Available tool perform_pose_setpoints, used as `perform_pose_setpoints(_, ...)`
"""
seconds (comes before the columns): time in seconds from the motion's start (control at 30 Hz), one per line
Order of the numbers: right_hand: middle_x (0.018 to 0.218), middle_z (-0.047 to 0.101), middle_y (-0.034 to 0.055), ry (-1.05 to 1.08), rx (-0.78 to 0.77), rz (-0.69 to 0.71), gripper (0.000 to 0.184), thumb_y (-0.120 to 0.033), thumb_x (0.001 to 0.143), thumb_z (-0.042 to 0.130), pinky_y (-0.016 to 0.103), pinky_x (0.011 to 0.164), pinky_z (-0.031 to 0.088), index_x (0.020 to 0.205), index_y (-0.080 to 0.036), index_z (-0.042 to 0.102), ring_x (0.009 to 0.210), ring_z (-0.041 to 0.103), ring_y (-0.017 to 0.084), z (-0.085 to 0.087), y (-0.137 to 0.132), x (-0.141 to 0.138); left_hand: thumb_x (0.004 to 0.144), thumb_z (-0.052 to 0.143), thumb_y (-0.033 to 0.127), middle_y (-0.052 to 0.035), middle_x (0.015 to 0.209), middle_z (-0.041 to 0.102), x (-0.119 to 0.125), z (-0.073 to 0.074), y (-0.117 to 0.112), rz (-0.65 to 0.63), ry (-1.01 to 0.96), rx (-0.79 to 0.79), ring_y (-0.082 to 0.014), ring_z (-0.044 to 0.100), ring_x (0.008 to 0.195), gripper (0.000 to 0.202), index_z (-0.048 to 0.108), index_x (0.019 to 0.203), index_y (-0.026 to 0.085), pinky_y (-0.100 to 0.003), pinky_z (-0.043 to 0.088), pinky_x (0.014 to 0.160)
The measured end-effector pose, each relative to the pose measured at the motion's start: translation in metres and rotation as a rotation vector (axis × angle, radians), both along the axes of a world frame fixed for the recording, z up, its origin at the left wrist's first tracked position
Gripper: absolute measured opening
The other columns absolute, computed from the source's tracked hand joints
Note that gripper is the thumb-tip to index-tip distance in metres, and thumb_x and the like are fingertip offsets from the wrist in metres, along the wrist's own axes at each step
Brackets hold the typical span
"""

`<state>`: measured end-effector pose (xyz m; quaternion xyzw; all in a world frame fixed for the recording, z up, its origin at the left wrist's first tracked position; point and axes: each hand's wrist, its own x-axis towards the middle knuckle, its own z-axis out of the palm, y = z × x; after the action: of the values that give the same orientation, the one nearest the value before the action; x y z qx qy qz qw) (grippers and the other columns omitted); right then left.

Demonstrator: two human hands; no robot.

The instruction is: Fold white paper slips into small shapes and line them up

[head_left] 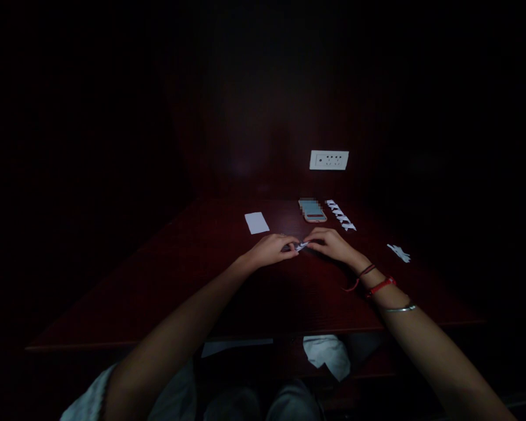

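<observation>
My left hand (272, 248) and my right hand (333, 244) meet over the middle of a dark red table (158, 280). Both are closed in a pinch on a small white folded paper piece (301, 246) held between their fingertips, just above the tabletop. My right wrist carries red cords and a thin metal bangle (398, 308).
A white paper slip (256, 223) lies beyond my left hand. A phone (312, 210) sits behind my hands, with a row of several small folded paper shapes (341, 215) to its right. Another folded piece (398, 252) lies far right. A white wall socket (328, 160) is behind.
</observation>
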<state>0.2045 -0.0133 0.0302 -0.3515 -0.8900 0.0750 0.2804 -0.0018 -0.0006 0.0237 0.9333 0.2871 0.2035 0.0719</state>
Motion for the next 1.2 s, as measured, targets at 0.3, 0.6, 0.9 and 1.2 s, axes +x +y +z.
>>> perform_pose_setpoints(0.3,0.076,0.057,0.0042,0.238,-0.192,-0.068,0.029,-0.034,0.072,0.045,0.023,0.060,0.039,0.088,-0.012,0.057,0.066,0.050,0.011,-0.006,0.005,-0.003,0.074,0.044,0.023,0.0006,0.077,0.059,0.008,-0.004,0.003,0.056,-0.303,-0.237,-0.0088,0.054,0.067,0.031,0.042,0.104,0.017,-0.019,0.040,0.062)
perform_pose_setpoints(0.6,0.072,0.056,0.0020,0.132,-0.252,-0.110,0.033,-0.029,0.069,0.049,0.023,0.059,0.039,0.098,-0.014,0.054,0.062,0.049,0.009,-0.015,0.011,0.003,0.072,0.048,0.027,-0.0058,0.099,0.047,0.000,-0.007,0.004,0.280,-0.053,0.049,-0.0158,0.047,0.088,0.039,0.040,0.109,0.018,-0.026,0.039,0.073)
perform_pose_setpoints(0.9,0.083,0.055,0.0046,-0.064,-0.091,-0.017,0.025,-0.022,0.070,0.050,0.025,0.069,0.038,0.093,-0.019,0.058,0.074,0.050,0.012,-0.010,0.006,0.005,0.076,0.038,0.011,-0.0018,0.101,0.053,0.003,-0.007,0.003,-0.077,0.141,0.073,-0.0125,0.046,0.094,0.027,0.053,0.097,0.019,-0.025,0.032,0.084)
perform_pose_setpoints(1.2,0.080,0.057,0.0037,-0.150,-0.118,0.053,0.020,-0.023,0.072,0.048,0.023,0.069,0.038,0.087,-0.019,0.062,0.073,0.051,0.011,-0.009,0.006,0.005,0.068,0.037,0.001,0.0007,0.108,0.050,-0.004,-0.005,0.005,-0.043,0.196,0.102,-0.0124,0.042,0.100,0.043,0.052,0.101,0.025,-0.027,0.031,0.086)
